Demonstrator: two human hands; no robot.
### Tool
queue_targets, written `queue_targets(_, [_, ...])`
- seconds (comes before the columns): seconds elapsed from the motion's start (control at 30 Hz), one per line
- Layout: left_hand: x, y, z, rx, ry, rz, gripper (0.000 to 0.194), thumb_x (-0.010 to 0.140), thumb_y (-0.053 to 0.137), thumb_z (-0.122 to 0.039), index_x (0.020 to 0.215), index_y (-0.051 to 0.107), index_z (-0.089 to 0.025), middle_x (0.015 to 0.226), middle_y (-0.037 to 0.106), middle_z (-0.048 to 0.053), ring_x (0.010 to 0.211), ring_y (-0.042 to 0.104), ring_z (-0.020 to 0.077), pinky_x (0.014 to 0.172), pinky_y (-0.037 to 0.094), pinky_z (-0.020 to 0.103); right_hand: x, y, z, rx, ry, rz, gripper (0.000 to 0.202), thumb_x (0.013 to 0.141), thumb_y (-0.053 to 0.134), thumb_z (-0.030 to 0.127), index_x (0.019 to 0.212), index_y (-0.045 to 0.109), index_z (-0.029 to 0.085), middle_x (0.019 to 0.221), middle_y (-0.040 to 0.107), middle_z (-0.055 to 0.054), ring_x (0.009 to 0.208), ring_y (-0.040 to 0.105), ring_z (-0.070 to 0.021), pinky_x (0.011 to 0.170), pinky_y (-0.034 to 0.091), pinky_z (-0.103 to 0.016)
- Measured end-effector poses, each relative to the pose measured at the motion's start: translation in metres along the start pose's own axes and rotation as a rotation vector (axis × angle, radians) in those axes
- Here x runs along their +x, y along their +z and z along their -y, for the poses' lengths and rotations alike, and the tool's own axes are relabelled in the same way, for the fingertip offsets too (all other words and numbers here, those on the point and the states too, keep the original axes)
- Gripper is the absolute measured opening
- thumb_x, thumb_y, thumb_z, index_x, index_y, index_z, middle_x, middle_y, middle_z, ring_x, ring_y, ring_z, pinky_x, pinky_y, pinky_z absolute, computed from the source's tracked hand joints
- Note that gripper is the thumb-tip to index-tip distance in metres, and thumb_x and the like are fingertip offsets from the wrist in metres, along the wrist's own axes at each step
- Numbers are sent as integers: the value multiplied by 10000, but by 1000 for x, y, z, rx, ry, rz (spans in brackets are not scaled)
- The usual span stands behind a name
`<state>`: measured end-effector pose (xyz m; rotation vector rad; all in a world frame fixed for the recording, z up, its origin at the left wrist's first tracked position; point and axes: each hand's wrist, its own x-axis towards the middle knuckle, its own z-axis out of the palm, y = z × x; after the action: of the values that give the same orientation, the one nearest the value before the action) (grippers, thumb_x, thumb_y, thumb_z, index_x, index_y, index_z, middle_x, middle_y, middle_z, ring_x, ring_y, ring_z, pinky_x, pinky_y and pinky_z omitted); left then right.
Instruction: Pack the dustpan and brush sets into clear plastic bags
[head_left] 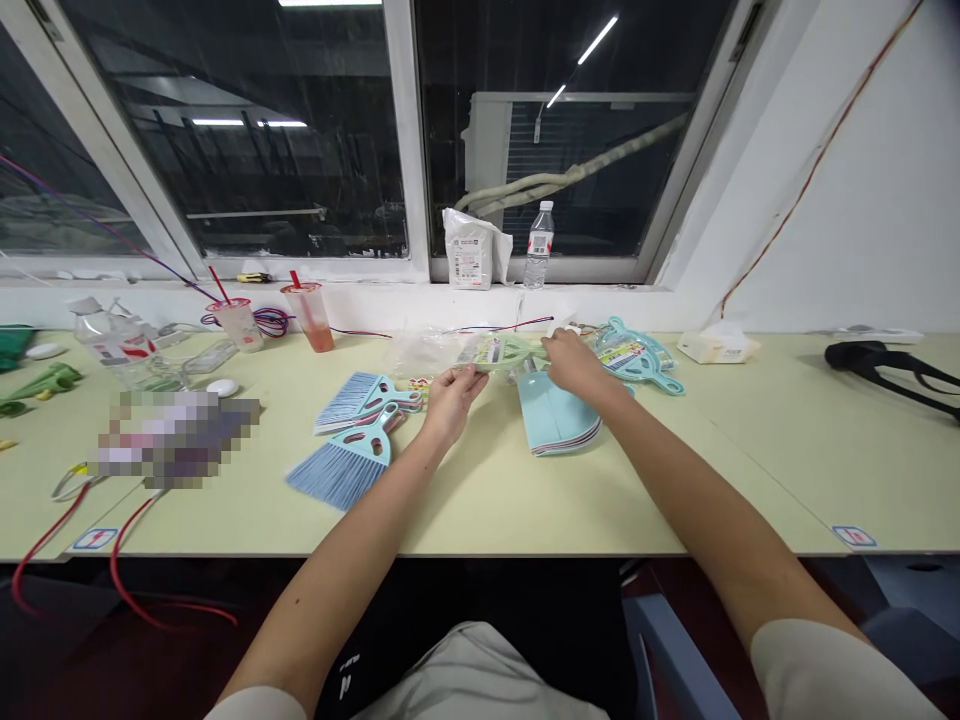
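A light green, handled plastic piece with a printed label (491,350) is held just over the table, its handle end to the right. My left hand (452,402) pinches its near left edge, fingers closed. My right hand (574,362) is closed at the handle end, its fingertips partly hidden. Below the right hand lie stacked blue dustpans (556,415). Left of my left hand are a blue hand brush (341,465) and more stacked brushes (356,400). Blue handled pieces with labels (637,357) lie to the right.
Clear plastic wrap (427,350) lies behind the left hand. Two drink cups with red straws, one orange (309,318), stand back left. On the sill are a water bottle (538,248) and a white package (471,250). A tissue pack (718,346) and black strap-like object (892,370) lie right.
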<state>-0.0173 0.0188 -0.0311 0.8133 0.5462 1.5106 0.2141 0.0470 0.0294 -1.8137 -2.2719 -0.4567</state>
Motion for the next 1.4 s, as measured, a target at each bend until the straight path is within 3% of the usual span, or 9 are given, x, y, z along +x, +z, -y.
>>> queue_targets(0.1, [-4,0,5,107,-60,61,304,786,837,-244,685,568,-146,912,728,92,989,761,220,1073,544,419,32,14,-37,8,57,28,341,893,573,89,1210,698,92,1245,625,-212,1219,561,-320,1017,456,-376])
queue_targets(0.23, [-6,-5,14,319,-116,-1,260,839,765,-247,690,580,-143,869,698,90,902,771,242,987,592,466,68,39,-87,33,109,159,474,888,570,76,1357,629,115,1378,606,-190,1261,583,-292,1021,466,-340])
queue_targets(0.37, [-3,-9,18,434,-133,-42,230,846,720,-225,686,572,-153,834,684,80,835,767,227,927,616,454,86,63,-109,-40,173,304,502,858,616,72,1358,637,109,1379,632,-212,1239,627,-306,992,493,-361])
queue_targets(0.57, [0,-13,21,475,-124,-55,211,831,690,-207,670,563,-158,838,674,75,783,755,206,862,633,423,99,86,-107,-81,210,356,472,825,653,63,1297,665,51,1332,645,-284,1213,650,-351,984,510,-410])
queue_targets(0.8, [-1,-11,20,531,-135,-71,211,814,709,-208,671,558,-171,801,683,80,734,744,220,805,626,421,98,99,-110,-58,187,387,454,841,660,76,1294,662,86,1304,664,-259,1188,660,-319,974,509,-381])
queue_targets(1.23, [-2,-13,21,578,-103,-57,195,793,713,-215,665,570,-182,786,678,79,717,727,227,791,612,437,87,90,-104,-27,189,369,422,848,631,122,1265,691,89,1284,659,-256,1154,655,-317,955,508,-391])
queue_targets(1.4, [-3,-16,25,641,-87,-40,200,813,682,-241,675,544,-197,790,659,68,749,718,238,777,591,417,84,77,-94,-29,213,301,522,839,642,176,1358,629,113,1343,611,-254,1235,584,-357,1005,485,-473])
